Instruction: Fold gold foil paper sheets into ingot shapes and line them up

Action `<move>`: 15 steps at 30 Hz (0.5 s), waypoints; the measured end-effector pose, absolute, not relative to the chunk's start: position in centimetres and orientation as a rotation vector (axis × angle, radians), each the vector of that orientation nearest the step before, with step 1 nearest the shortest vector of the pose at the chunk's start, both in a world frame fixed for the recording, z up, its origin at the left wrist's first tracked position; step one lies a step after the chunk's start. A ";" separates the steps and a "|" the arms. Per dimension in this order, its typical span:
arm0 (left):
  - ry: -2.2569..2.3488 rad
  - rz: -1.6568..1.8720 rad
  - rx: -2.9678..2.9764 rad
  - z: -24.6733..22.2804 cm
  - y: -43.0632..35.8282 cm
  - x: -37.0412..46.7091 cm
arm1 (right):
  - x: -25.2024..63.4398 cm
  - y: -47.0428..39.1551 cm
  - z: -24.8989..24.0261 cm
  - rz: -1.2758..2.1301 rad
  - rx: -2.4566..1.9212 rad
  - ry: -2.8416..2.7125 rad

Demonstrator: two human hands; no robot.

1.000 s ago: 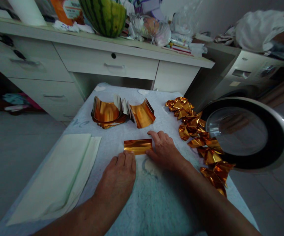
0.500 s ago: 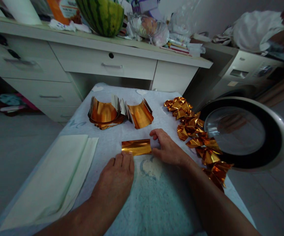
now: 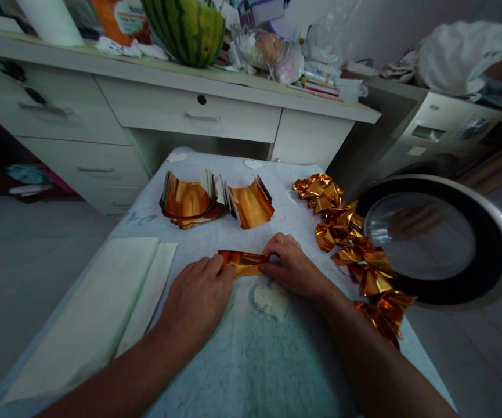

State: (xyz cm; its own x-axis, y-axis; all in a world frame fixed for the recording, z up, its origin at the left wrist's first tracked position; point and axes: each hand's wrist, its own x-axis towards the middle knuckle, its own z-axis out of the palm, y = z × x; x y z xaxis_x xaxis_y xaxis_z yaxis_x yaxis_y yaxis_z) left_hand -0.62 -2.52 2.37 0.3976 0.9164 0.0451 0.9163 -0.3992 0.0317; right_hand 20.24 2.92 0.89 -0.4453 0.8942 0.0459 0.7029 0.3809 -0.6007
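A narrow strip of shiny gold foil (image 3: 247, 265) lies across the middle of the cloth-covered table (image 3: 198, 235), between my two hands. My left hand (image 3: 202, 287) pinches its left end, thumb in front and fingers behind. The right end is between the thumb and curled fingers of my right hand (image 3: 291, 264). Behind them stand two curved stacks of gold sheets, one on the left (image 3: 187, 200) and one on the right (image 3: 251, 203). Folded gold foil pieces (image 3: 342, 220) form a row along the right side of the table.
Folded pale sheets (image 3: 89, 307) lie on the table's left. Beyond it is a white desk (image 3: 233, 116) with drawers, bearing a cut watermelon (image 3: 185, 29) and plastic bags. At the right, a washing machine's round door (image 3: 433, 232) hangs open beside the table edge.
My right hand has closed on the strip's right end, and my left hand now pinches the left end instead of resting at its front edge. The strip's middle looks narrower and bent.
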 end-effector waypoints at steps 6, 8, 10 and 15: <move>1.761 0.825 2.337 1.0 -2.0 -1.1 | 20.1 2.9 1.5 0.757 -1.275 -2.239; 1.757 1.050 2.199 0.6 -1.8 -1.1 | 20.1 2.9 1.8 0.778 -1.187 -2.205; 1.709 1.158 2.035 0.3 -1.6 -1.1 | 20.1 2.8 2.0 0.829 -1.094 -2.160; 1.602 1.083 1.568 0.8 -1.2 -1.5 | 20.1 2.6 1.7 1.085 -1.039 -1.925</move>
State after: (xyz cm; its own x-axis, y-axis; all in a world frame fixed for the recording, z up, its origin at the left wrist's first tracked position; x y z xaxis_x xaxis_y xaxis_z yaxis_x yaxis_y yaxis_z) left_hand -1.47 -1.22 0.85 -0.0825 0.9914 0.1014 0.4637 -0.0518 0.8845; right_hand 20.11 2.64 1.73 -0.4458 0.8781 0.1738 0.3061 0.3320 -0.8922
